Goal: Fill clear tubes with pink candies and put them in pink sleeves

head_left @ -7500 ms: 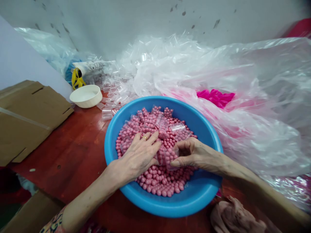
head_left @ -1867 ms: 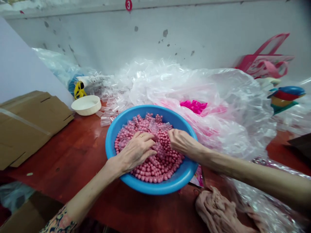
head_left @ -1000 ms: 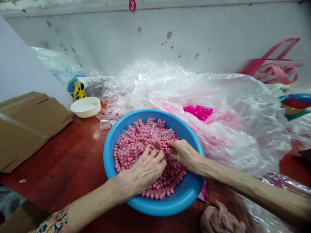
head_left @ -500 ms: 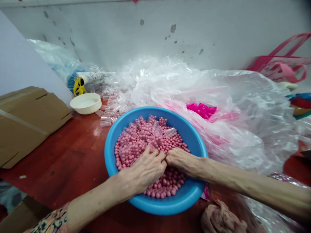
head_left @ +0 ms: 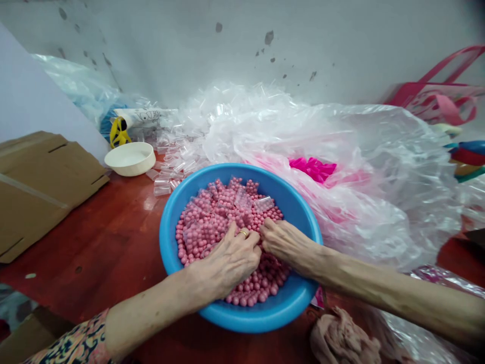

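Observation:
A blue basin (head_left: 170, 253) holds a heap of pink beads (head_left: 253, 290). Clear plastic tubes (head_left: 264, 203) lie on the beads, several of them packed with beads. Low over the heap, my left hand (head_left: 237, 255), with a ring on one finger, is curled with its fingertips pointing down. My right hand (head_left: 286, 242) faces it from the right side of the basin, fingers bent and pressed together. A narrow gap parts the two hands. Whatever either one pinches is hidden beneath the fingers.
Loose clear tubes (head_left: 174, 172) are piled behind the basin, beside a white round dish (head_left: 131, 164). Clear plastic sheeting (head_left: 379, 151) with bright pink material (head_left: 312, 168) spreads to the right. Cardboard (head_left: 41, 187) stands at left; a crumpled brown cloth (head_left: 344, 338) lies in front.
My right hand has lifted slightly and its fingers have come a little away from my left hand. The left hand stays nearly in place. The whole view has shifted slightly.

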`<state>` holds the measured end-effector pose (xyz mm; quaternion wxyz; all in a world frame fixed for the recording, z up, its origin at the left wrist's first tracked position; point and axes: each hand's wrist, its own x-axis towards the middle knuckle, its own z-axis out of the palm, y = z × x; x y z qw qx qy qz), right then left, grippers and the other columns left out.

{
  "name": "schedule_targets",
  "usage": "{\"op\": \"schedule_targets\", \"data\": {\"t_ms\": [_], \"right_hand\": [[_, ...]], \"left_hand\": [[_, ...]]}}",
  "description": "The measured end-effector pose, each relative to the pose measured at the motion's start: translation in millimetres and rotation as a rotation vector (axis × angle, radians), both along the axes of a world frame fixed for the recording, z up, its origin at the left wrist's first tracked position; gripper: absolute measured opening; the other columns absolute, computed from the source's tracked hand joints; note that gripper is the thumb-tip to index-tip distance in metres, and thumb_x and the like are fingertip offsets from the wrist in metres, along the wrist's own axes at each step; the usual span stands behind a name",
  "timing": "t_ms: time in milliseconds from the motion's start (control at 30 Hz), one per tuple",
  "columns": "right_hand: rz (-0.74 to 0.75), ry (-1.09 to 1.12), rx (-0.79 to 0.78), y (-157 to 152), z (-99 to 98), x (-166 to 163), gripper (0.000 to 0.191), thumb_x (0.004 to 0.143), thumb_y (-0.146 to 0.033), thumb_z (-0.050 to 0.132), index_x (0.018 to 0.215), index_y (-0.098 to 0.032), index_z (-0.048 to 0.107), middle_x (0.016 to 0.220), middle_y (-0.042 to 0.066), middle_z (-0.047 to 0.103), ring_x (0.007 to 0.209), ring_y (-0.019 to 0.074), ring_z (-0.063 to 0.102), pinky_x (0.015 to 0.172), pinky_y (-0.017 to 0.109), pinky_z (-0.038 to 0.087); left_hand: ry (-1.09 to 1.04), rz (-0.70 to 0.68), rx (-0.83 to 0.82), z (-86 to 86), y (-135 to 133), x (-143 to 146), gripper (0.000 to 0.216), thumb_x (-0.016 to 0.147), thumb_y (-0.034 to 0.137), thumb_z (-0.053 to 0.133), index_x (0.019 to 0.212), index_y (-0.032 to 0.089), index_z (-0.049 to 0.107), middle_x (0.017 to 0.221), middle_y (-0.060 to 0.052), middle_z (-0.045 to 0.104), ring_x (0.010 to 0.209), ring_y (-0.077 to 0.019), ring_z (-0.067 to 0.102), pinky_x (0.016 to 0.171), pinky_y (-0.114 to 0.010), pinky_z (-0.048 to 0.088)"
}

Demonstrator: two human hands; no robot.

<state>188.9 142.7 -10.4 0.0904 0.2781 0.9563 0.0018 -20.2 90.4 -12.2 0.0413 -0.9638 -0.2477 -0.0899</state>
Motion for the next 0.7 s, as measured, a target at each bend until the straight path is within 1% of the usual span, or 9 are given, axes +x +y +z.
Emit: {"op": "schedule_targets", "data": {"t_ms": [67,133,200,300,400,467,567,633,700], "right_hand": [[0.016,-0.042,-0.018,-2.4,-0.9,-3.3,0.025,0.078,0.002,0.043,0.07,-0.017,0.057,0.075,0.009,0.062,0.068,0.0199,0.052,0.058,0.032,0.039],[0.068,-0.007,-0.078,-4.6,-1.8,-2.7,0.025,0.079,0.0,0.043,0.069,-0.018,0.056,0.073,0.007,0.061,0.064,0.0174,0.05,0.058,0.03,0.04],[0.1,0.097,-0.198,-6.6,-0.8,-0.3,0.026,0.083,-0.003,0.04,0.068,-0.019,0.053,0.072,0.005,0.06,0.062,0.0154,0.048,0.06,0.028,0.04],[0.083,0.271,-0.42,-6.9,3.8,0.7,0.033,0.085,-0.003,0.034,0.062,-0.02,0.05,0.063,0.001,0.055,0.056,0.0126,0.043,0.058,0.024,0.039],[0.0,0.3,-0.567,-2.1,9.2,-2.4,0.028,0.075,0.001,0.041,0.059,-0.016,0.056,0.06,-0.002,0.056,0.055,0.01,0.045,0.058,0.021,0.038],[-0.106,0.318,-0.703,2.9,11.5,-3.5,0.021,0.068,0.0,0.049,0.062,-0.014,0.063,0.06,-0.002,0.059,0.055,0.0088,0.048,0.057,0.019,0.038],[-0.259,0.399,-0.924,8.9,12.4,-0.7,0.011,0.066,-0.007,0.061,0.069,-0.011,0.07,0.061,-0.002,0.064,0.057,0.009,0.053,0.056,0.017,0.04],[-0.329,0.449,-1.021,10.7,12.1,3.2,0.012,0.066,-0.015,0.066,0.076,-0.011,0.073,0.065,-0.001,0.067,0.059,0.0106,0.056,0.057,0.018,0.042],[-0.382,0.484,-1.068,11.0,12.7,6.5,0.019,0.065,-0.023,0.071,0.081,-0.012,0.074,0.068,-0.001,0.069,0.06,0.0115,0.057,0.057,0.019,0.044]], "left_hand": [[-0.015,0.03,-0.019,1.1,0.3,1.2,0.038,0.091,0.005,0.029,0.127,0.008,0.041,0.137,-0.017,0.046,0.135,-0.0248,0.032,0.113,-0.054,0.022],[-0.014,0.051,-0.03,1.3,0.6,1.4,0.036,0.092,0.006,0.03,0.126,0.009,0.041,0.137,-0.017,0.046,0.134,-0.0241,0.032,0.114,-0.05,0.022],[-0.007,0.057,-0.042,-0.2,1.2,1.4,0.033,0.091,0.006,0.031,0.121,0.009,0.044,0.134,-0.016,0.048,0.132,-0.0246,0.036,0.114,-0.047,0.024],[-0.008,0.08,-0.038,-5.3,2.5,2.2,0.033,0.089,0.002,0.031,0.118,0.009,0.046,0.133,-0.016,0.048,0.13,-0.0264,0.039,0.111,-0.045,0.029],[0.001,0.095,-0.037,-11.8,4.2,3.5,0.037,0.086,-0.001,0.031,0.119,0.009,0.044,0.134,-0.016,0.046,0.13,-0.0277,0.038,0.11,-0.045,0.03],[0.007,0.092,-0.049,-17.1,6.0,3.3,0.037,0.086,-0.002,0.031,0.118,0.01,0.045,0.135,-0.015,0.045,0.13,-0.0281,0.038,0.111,-0.046,0.029],[-0.014,0.079,-0.074,-28.8,9.9,1.3,0.036,0.086,0.002,0.036,0.12,0.012,0.044,0.138,-0.014,0.04,0.134,-0.0293,0.031,0.113,-0.048,0.025],[-0.024,0.058,-0.092,-38.3,13.2,-0.2,0.035,0.087,0.006,0.04,0.121,0.012,0.044,0.141,-0.015,0.036,0.136,-0.0311,0.027,0.112,-0.05,0.025],[-0.032,0.054,-0.097,-47.0,16.1,-1.0,0.032,0.087,0.008,0.041,0.118,0.013,0.045,0.141,-0.015,0.035,0.136,-0.032,0.026,0.111,-0.051,0.027]]}}
